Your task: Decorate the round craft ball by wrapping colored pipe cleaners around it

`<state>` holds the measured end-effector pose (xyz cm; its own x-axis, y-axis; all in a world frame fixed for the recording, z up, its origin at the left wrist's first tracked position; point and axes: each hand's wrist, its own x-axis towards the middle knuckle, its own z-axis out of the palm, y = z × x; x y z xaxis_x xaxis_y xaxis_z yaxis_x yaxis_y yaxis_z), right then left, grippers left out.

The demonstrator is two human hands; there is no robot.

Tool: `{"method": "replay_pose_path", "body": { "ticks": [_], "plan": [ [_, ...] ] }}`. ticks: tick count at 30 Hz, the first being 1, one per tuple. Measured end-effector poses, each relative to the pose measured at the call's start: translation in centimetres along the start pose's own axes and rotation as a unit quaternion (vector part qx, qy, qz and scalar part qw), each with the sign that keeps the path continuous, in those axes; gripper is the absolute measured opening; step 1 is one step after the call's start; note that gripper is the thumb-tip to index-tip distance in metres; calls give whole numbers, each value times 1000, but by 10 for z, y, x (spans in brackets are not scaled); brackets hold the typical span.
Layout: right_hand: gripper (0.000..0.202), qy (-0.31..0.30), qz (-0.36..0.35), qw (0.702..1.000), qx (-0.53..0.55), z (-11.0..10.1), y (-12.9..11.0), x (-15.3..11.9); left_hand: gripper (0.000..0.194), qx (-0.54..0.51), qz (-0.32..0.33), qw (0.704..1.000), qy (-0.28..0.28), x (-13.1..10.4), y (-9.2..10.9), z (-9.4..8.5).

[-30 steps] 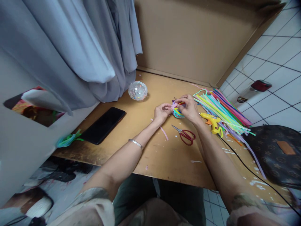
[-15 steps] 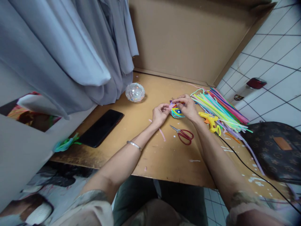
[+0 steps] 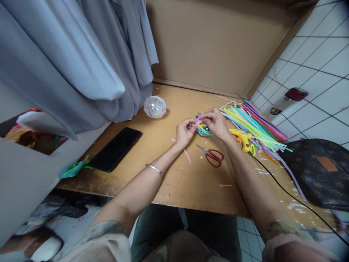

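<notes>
Between my two hands lies a small round craft piece (image 3: 203, 131) covered in coloured pipe cleaners, with yellow, teal and blue strands showing. A lilac pipe cleaner (image 3: 200, 118) rises at its upper left edge. My left hand (image 3: 185, 131) pinches lilac-pink fuzzy material at the piece's left side. On the other side, my right hand (image 3: 216, 123) has thumb and fingers closed on the lilac strand, partly covering the piece. Just below them, red-handled scissors (image 3: 214, 157) rest on the table. A yellow hot glue gun (image 3: 244, 139) lies beside my right wrist.
Loose pipe cleaners (image 3: 256, 125) are heaped at the right, by a dark patterned bag (image 3: 319, 171). A clear ball (image 3: 155, 107) stands at the back left, near a grey curtain (image 3: 109, 65). A black phone (image 3: 116, 149) lies left. The glue gun's cord (image 3: 289, 191) crosses the right side.
The view has shifted slightly. Both hands stay at the round piece, with only slight finger movement around the lilac strand.
</notes>
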<state>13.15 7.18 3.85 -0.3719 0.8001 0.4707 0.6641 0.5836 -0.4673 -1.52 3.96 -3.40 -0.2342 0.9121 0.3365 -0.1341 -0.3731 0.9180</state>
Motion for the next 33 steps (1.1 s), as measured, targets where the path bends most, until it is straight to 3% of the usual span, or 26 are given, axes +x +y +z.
{"method": "replay_pose_path", "body": {
  "ticks": [11, 24, 33],
  "plan": [
    [27, 19, -17, 1000, 7, 0, -2, -2, 13, 40, 33, 999, -4, 2, -8, 0],
    [25, 39, -34, 997, 54, 1, -1, 1, 10, 60, 28, 998, 1, -1, 2, 0],
    [17, 131, -6, 986, 103, -10, 4, 7, 13, 70, 37, 997, -1, -2, 5, -2]
  ]
}}
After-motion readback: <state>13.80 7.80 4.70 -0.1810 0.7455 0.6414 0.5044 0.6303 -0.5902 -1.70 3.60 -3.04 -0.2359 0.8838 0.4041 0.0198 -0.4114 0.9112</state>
